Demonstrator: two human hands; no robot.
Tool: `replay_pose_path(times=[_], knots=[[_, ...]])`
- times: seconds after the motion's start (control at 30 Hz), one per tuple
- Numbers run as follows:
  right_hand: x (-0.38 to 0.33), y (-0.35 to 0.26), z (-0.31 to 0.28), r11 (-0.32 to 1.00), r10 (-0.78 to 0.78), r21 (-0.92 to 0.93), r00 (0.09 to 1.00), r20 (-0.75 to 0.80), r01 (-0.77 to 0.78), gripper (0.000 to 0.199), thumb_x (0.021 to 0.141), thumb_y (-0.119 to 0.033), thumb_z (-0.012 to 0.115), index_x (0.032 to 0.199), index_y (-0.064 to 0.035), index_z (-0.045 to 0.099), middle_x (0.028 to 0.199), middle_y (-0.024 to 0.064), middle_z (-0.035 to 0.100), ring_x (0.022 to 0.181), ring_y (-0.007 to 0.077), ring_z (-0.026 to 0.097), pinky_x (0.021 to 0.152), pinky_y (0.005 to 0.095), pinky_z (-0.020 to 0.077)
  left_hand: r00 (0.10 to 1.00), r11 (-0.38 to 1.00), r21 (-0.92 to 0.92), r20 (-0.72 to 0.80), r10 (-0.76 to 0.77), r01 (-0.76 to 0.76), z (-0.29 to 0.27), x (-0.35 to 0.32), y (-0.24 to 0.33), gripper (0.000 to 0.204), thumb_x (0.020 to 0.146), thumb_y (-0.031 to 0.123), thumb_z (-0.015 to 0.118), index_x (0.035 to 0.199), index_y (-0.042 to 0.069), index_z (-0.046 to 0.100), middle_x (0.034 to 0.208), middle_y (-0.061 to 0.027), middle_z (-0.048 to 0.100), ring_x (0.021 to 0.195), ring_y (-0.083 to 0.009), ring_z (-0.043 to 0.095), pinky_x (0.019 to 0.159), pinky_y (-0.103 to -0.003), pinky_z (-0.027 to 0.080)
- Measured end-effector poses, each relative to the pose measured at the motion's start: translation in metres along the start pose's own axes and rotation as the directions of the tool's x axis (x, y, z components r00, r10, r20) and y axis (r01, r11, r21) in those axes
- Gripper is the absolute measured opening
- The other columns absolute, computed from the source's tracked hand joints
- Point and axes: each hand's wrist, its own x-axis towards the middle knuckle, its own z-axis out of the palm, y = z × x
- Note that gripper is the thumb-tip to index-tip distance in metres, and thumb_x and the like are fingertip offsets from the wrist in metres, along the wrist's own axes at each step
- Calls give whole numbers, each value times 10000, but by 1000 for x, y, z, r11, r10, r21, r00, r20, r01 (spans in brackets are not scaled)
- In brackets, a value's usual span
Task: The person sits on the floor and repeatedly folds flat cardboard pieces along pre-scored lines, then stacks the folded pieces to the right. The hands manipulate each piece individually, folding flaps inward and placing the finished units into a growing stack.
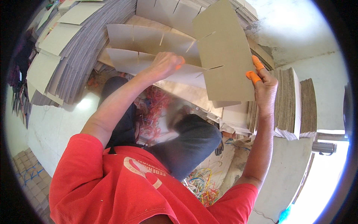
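My left hand (166, 64) grips a long slotted cardboard strip (149, 63), with an orange finger cover showing at its fingertip. My right hand (264, 84), wearing orange finger covers, holds the right edge of a slotted brown cardboard sheet (223, 56) that is raised and tilted. The sheet's slots meet the strips held by my left hand. A second slotted strip (149, 37) lies just behind the first one.
Large stacks of flat cardboard (74, 48) fill the upper left. Bundled cardboard pieces (294, 100) stand on the right by a white wall (309, 33). Coloured plastic straps (201, 184) litter the floor near my legs. More bundles (30, 175) sit at lower left.
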Motion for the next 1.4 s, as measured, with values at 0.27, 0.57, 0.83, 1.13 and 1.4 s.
replay_pose_path(times=[0.27, 0.57, 0.83, 1.13, 1.4], knots=[[7, 17, 8, 1000, 9, -21, 995, 97, -7, 482, 804, 66, 636, 1268, -58, 603, 982, -8, 703, 771, 21, 523, 730, 199, 466, 999, 999, -12, -29, 38, -38, 1, -1, -1, 114, 788, 124, 673, 886, 68, 686, 781, -172, 653, 748, -350, 644, 635, -448, 514], [24, 33, 43, 978, -184, -56, 954, 237, 202, 452, 807, 48, 661, 1249, -28, 609, 900, -1, 667, 762, 52, 526, 716, 201, 448, 998, 999, -31, -40, 37, -38, 9, 3, -7, 93, 783, 112, 664, 866, 75, 686, 782, -147, 664, 757, -335, 646, 649, -448, 513], [21, 27, 57, 985, -147, -28, 918, 368, 169, 730, 762, 47, 711, 1424, -70, 425, 1158, 84, 672, 972, 60, 555, 879, 236, 455, 1000, 1000, -6, -22, -16, 16, 13, 9, -9, 101, 782, 143, 672, 864, 88, 694, 766, -153, 665, 718, -336, 652, 628, -448, 509], [-2, 35, 58, 993, -23, -100, 929, 369, 64, 792, 756, 60, 699, 1452, -175, 406, 1150, 83, 678, 984, 105, 607, 887, 255, 468, 993, 999, 48, -122, -5, 11, -24, 76, -32, 208, 772, 193, 734, 897, 34, 686, 834, -204, 662, 838, -370, 644, 733, -451, 516], [-7, 51, 66, 981, -192, 83, 935, 300, 174, 814, 752, 83, 686, 1460, -192, 393, 1192, 88, 666, 986, 97, 601, 899, 259, 470, 943, 978, 198, 334, -1, -69, 2, 103, -102, 86, 779, 45, 635, 852, 12, 604, 865, -197, 654, 818, -370, 649, 664, -447, 505]])
